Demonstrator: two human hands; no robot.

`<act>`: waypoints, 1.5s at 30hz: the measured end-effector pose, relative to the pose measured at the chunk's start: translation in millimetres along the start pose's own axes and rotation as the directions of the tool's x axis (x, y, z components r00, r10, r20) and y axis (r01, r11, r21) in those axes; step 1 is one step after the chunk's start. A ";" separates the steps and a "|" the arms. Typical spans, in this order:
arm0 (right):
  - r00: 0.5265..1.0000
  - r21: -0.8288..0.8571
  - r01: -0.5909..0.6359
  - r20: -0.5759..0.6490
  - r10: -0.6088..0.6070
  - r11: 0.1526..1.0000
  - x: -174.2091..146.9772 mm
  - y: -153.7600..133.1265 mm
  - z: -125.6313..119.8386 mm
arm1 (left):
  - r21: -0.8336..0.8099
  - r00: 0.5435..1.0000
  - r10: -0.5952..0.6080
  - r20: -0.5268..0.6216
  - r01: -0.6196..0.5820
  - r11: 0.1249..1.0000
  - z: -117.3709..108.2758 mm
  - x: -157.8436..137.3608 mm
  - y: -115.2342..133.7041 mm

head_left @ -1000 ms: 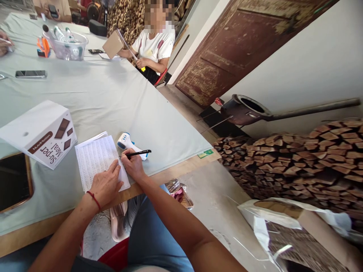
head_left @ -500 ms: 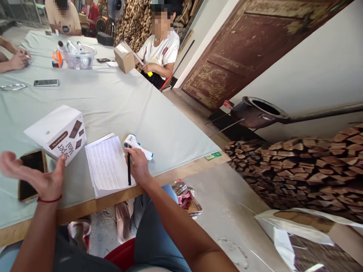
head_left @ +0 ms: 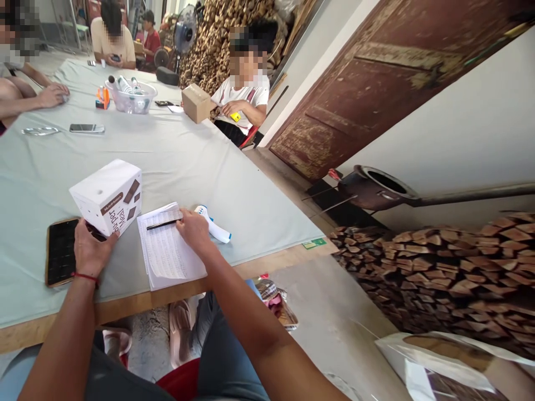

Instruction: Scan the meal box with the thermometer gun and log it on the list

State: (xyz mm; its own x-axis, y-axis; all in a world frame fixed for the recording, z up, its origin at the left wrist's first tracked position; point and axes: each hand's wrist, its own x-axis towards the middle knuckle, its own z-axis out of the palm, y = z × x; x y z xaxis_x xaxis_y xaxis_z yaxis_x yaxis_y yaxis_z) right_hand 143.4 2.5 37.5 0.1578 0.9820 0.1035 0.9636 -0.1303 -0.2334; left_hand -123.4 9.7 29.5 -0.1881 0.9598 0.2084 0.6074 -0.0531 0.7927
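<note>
My left hand (head_left: 92,249), with a red string at the wrist, is against the lower near end of a white printed box (head_left: 119,209). Its thumb and fingers lie on either side of that end, some fingertips hidden. A black phone (head_left: 61,260) in a tan case lies beside this hand. My right hand (head_left: 194,228) holds a black pen (head_left: 162,224), which is nearly level over handwritten sheets (head_left: 169,259). Just past the right hand, a white and blue infrared thermometer (head_left: 217,229) rests on the cloth.
Farther along the table (head_left: 192,161) are a phone (head_left: 87,128), a clear plastic basin (head_left: 148,96) of bottles, an orange tape dispenser (head_left: 102,98) and a cardboard box (head_left: 196,104). Several people sit around it. Stacked firewood (head_left: 438,267) and a metal stove (head_left: 376,186) stand to the right.
My left hand has gone from spread and lifted to closing on the white box. The pen has turned from upright to nearly level across the sheets. The view has shifted slightly.
</note>
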 end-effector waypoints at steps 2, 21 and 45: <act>0.993 -0.001 -0.074 -0.093 0.073 0.997 -7.0 24.4 -3.7 | -0.032 0.996 -0.073 -0.041 0.072 0.997 -1.5 -3.5 6.8; 0.995 0.974 -0.059 0.075 -0.065 0.220 -82.4 -18.8 -7.9 | -0.212 0.991 -0.012 0.135 0.041 0.976 -2.8 -8.8 8.3; 0.966 0.968 -0.249 0.251 -0.065 0.029 -79.8 -73.1 19.1 | -0.044 0.965 0.103 0.240 -0.095 0.994 -11.5 -1.0 4.8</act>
State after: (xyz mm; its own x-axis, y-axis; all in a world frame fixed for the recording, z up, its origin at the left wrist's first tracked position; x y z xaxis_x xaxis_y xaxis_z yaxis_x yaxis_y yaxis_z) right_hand 56.3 -63.8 27.8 0.0352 0.9913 -0.1271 -0.2199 -0.1163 -0.9686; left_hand -129.2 5.3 39.7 0.0662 0.9872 0.1454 0.5880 -0.1563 0.7936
